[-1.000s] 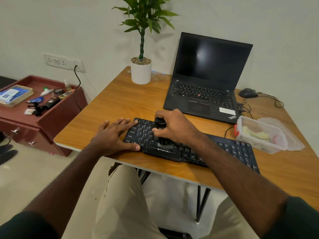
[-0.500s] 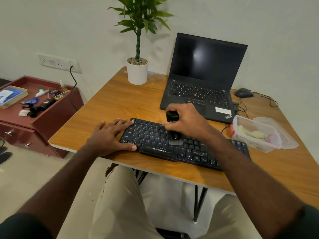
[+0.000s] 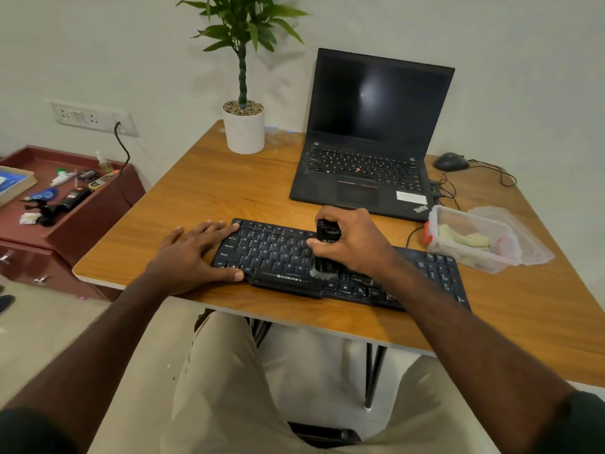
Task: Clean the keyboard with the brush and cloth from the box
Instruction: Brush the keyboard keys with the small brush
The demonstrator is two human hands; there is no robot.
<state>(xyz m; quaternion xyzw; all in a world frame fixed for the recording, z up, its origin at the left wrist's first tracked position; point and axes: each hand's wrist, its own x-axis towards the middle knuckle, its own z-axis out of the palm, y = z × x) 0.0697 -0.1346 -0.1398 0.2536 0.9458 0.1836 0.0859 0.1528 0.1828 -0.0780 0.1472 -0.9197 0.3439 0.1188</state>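
Black plastic runs across the near edge of the wooden bench [image 3: 203,191]: the keyboard [image 3: 278,253] lies there at a slant, its right part hidden under the person's forearm. The left hand [image 3: 193,257] rests flat at the keyboard's left end, fingers straight, thumb along the front edge and fingertips on the top corner, most likely to keep the board from sliding under the strokes. The right hand [image 3: 357,240] grips the brush [image 3: 325,250] upright, fingers curled round its black body, with the pale bristles pressed down on the bottom row just right of the brand label. Held upright like that, the bristles can reach into the gaps between keys. Brushing looks to be in hand, with the wiping not yet begun.

Just beside the keyboard's far right end stands a clear plastic box [image 3: 474,257], open, with its lid [image 3: 523,234] lying against its far side. Inside lies a pale yellowish cloth [image 3: 465,239], crumpled; something pinkish shows near the right wall, though the cloudy plastic makes it hard to name.

Farther back an open laptop [image 3: 370,132] sits with a dark screen, a mouse [image 3: 451,161] and its cables to the right, and a potted plant [image 3: 244,122] at the bench's far left.
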